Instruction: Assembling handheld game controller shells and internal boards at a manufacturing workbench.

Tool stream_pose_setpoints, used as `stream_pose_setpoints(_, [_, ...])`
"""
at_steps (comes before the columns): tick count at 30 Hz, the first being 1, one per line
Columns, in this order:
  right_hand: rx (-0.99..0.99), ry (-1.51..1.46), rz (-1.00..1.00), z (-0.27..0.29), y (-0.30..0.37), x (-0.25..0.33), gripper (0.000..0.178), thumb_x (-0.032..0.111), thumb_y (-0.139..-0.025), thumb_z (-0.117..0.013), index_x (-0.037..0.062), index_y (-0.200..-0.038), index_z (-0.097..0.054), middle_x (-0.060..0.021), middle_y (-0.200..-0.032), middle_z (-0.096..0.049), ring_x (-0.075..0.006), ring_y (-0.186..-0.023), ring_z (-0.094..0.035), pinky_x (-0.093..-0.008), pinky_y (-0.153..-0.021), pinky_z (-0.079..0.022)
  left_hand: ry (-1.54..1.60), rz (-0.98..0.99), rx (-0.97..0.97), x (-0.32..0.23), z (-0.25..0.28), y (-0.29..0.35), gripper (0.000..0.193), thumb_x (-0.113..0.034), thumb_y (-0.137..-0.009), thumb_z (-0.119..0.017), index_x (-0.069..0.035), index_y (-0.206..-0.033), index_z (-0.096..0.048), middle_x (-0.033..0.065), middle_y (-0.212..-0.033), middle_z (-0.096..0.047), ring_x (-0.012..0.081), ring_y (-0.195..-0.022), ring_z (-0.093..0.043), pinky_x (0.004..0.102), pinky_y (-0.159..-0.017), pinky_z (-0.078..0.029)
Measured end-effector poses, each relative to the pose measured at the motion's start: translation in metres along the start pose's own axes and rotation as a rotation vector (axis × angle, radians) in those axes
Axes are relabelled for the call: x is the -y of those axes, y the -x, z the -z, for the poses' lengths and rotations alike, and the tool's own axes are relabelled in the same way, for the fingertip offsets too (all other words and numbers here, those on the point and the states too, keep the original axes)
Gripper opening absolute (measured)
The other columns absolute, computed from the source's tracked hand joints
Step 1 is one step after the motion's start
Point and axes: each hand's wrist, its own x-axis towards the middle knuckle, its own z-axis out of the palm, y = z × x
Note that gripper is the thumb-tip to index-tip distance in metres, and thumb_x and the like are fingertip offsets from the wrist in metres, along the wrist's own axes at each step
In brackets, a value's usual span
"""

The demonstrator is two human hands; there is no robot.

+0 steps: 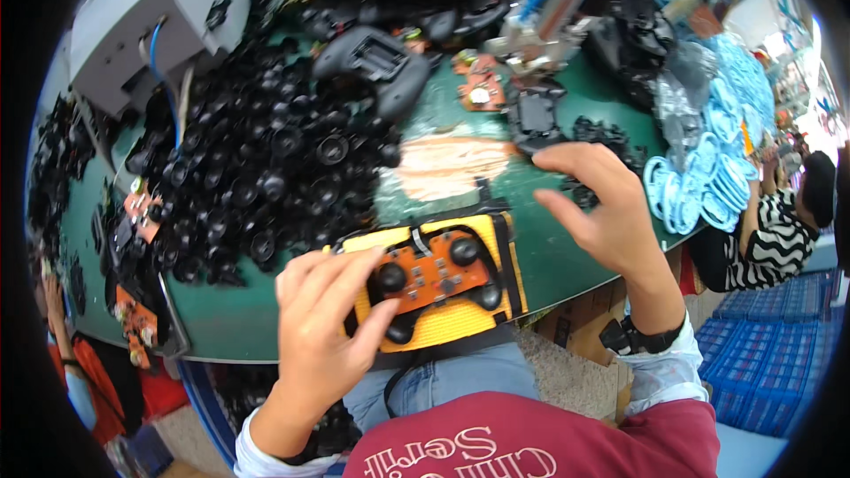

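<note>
Centrally, near the front edge of the green surface [553, 267], an orange circuit board [450, 273] with two black thumbsticks is seated in a black shell [487, 296], and both are supported by a yellow pad [425, 335] edged in black. The left end of the board is covered by the left hand [319, 327], whose thumb and fingers are parted around that end; whether anything is gripped there cannot be told. The right hand [606, 208] is held well apart, to the right of the pad, with thumb and forefinger spread wide and nothing held between them.

Beyond the left hand, a broad heap of black round caps [274, 159] is piled. A black controller casing [376, 68] is laid behind it, and more orange boards [479, 84] are set near a small black part [535, 117]. At the far right, light-blue rings [704, 186] are heaped beside clear plastic bags [683, 93].
</note>
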Motion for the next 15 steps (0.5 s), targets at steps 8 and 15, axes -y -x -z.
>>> stream_pose_setpoints(8, [-0.325,0.427,-0.206,0.010,-0.063,-0.140,0.043,0.029,-0.081,-0.071,0.0075,-0.117,-0.061,-0.0151,-0.111,-0.065,-0.0350,-0.107,-0.061,-0.0432,-0.090,-0.050,0.057,0.090,-0.044,0.003,0.004,0.010,0.041,0.004,-0.069,-0.070,0.000,-0.109,-0.065,0.0158,-0.114,-0.062,0.0304,-0.106,-0.057,0.0383,-0.093,-0.043])
stream_pose_setpoints(15, [-0.327,0.665,-0.538,0.026,-0.104,-0.181,0.035,0.029,-0.078,-0.055,0.0102,-0.105,-0.066,-0.0230,-0.094,-0.068,-0.0429,-0.090,-0.065,-0.0505,-0.082,-0.051,0.078,0.139,-0.137,0.002,0.016,0.009,0.029,0.003,-0.074,-0.069,0.000,-0.103,-0.067,0.0166,-0.113,-0.063,0.0303,-0.104,-0.061,0.0363,-0.092,-0.046])
